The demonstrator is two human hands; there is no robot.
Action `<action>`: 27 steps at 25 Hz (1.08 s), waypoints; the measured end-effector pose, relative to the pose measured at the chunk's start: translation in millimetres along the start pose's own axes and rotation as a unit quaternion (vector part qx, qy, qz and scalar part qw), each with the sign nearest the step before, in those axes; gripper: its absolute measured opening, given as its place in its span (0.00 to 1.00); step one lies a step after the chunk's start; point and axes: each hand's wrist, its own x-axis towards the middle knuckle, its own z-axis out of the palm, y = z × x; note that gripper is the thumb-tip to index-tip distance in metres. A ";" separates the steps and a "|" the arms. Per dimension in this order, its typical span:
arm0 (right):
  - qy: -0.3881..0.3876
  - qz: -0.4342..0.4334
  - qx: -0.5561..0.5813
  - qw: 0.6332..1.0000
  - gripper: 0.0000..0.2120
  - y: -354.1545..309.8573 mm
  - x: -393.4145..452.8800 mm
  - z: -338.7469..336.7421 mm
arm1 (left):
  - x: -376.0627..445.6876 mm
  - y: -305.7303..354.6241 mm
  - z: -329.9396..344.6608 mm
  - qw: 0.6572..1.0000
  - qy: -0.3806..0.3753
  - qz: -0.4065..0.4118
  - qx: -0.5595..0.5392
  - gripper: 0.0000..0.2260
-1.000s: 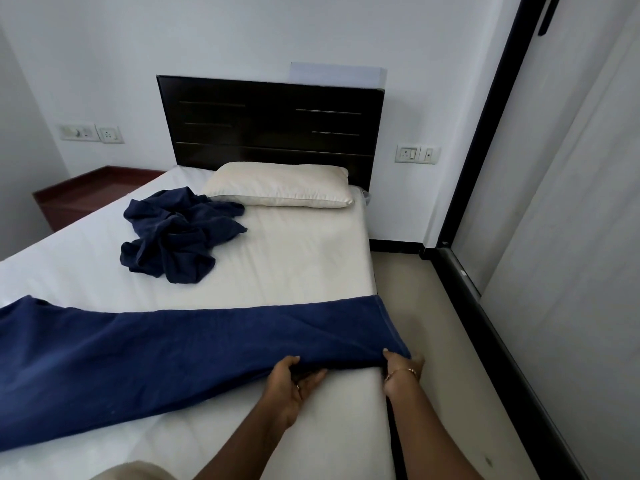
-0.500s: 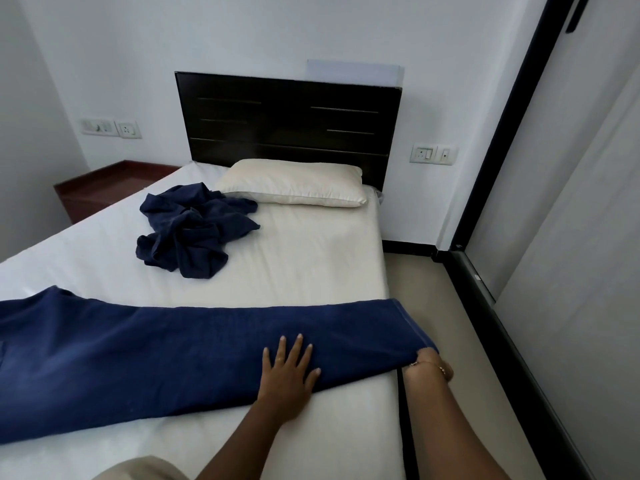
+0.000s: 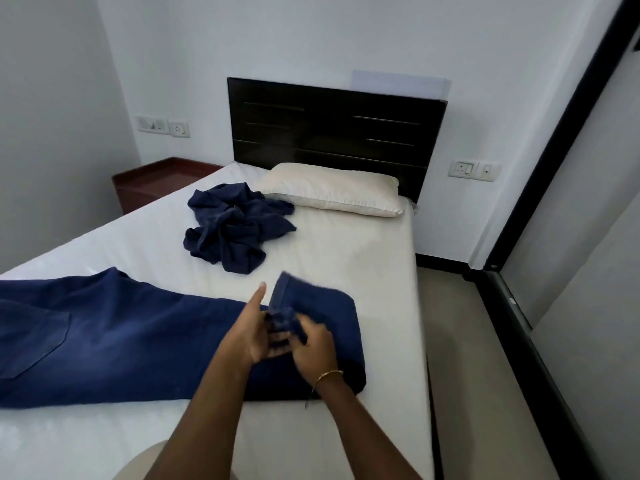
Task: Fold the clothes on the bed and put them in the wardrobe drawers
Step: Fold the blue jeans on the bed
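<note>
Since half a second ago, trouser hem lifted and doubled back, both my hands gripping its bunched edge, left hand point(image 3: 254, 336) thumb raised, right hand point(image 3: 311, 344) curled round cloth, navy trousers point(image 3: 114, 337) across bed point(image 3: 346, 261) below pillow point(image 3: 332, 192), crumpled navy garment point(image 3: 235, 230) beside pillow.

I can read no text, label, brand or number on anything in front of me here.

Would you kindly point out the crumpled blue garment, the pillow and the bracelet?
crumpled blue garment point(image 3: 235, 230), head view, middle of the heap.
pillow point(image 3: 332, 188), head view, top face.
bracelet point(image 3: 329, 374), head view, band on right wrist.
</note>
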 end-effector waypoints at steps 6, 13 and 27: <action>0.079 -0.060 -0.177 0.979 0.18 -9.0 9.1 14.8 | 16.6 -15.7 -31.6 0.893 0.191 0.075 0.400 0.08; -0.100 0.068 -0.456 0.882 0.50 43.6 5.7 16.4 | 23.4 -2.1 -59.6 0.869 0.172 0.035 0.463 0.15; -0.128 0.145 -0.402 0.895 0.29 44.5 19.5 -10.5 | 21.1 -8.7 -66.8 0.770 0.143 0.044 0.620 0.24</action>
